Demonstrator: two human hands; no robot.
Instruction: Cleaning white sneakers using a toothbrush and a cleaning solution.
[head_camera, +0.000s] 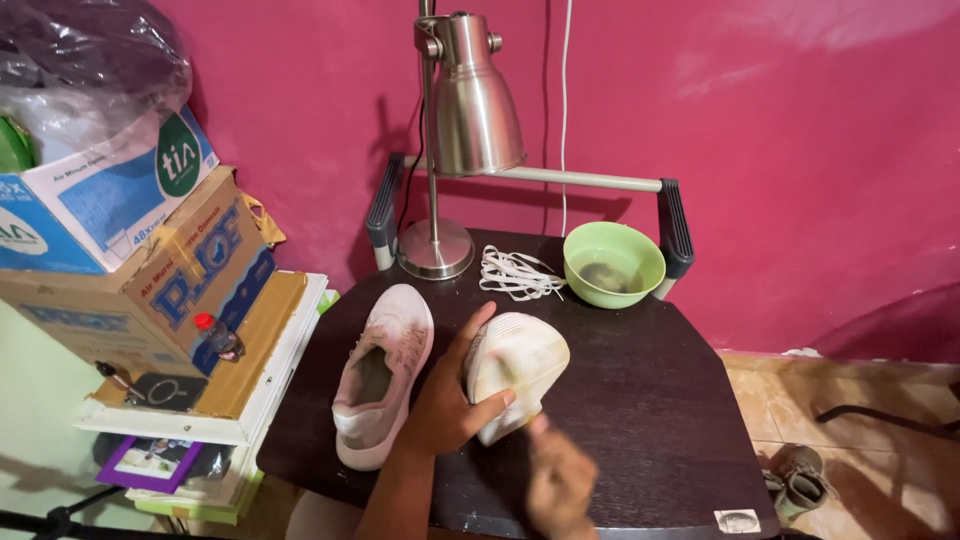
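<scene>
While motion blur is smearing the right hand (560, 482) near the lower frame edge, its fingers are staying unreadable, so whether it is gripping anything cannot be told; only a pale tip is showing where it is meeting the upturned shoe (515, 372). That shoe, a pale pink knit sneaker with a cream ribbed sole, is lying sole-up at the centre of the dark round table (640, 400), and the left hand (450, 395) is curling partly closed around its side, thumb on the sole and fingers spreading over the edge. Just beside it, to the left, the second pink sneaker (385, 385) is resting upright, its soiled opening facing up and its laces missing. Behind both, a loose tangle of white laces (515, 272) is lying near a glossy green plastic bowl (613, 262), whose murky contents are hard to make out. A brushed-metal lamp (468, 95) is standing on a round base at the table's rear. Cardboard boxes (150, 260) are stacking up at left, partly cropped by the frame.
</scene>
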